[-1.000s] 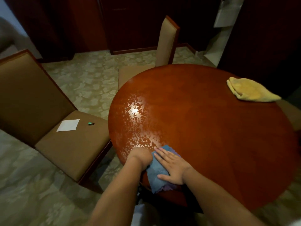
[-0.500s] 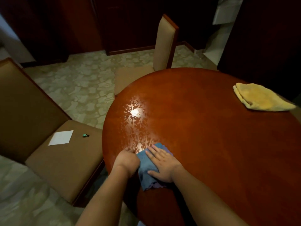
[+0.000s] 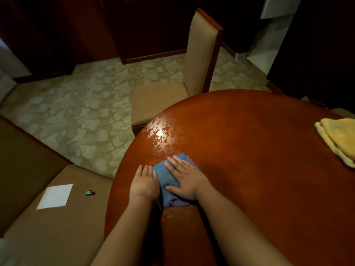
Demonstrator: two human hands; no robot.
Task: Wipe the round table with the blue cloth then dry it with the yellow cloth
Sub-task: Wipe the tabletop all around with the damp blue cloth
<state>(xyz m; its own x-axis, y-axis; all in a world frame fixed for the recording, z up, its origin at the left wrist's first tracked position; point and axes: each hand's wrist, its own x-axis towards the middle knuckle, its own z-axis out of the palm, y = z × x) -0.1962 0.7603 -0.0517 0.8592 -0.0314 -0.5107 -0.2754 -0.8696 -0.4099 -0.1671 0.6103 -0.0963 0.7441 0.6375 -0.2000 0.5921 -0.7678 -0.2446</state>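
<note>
Nearest: left hand (image 3: 145, 186) and right hand (image 3: 185, 179), fingers straight, pressing the blue cloth (image 3: 166, 178) flat near the table's (image 3: 259, 169) left edge — wiping step under way. Beyond: wet sheen (image 3: 159, 134), probably swept next. Farthest: yellow cloth (image 3: 338, 139) folded at the right rim, untouched — drying pending.

Both bare forearms extended forward, left hand (image 3: 144, 184) laid flat with fingers straight, right hand (image 3: 184, 178) spread flat just beside it
</note>
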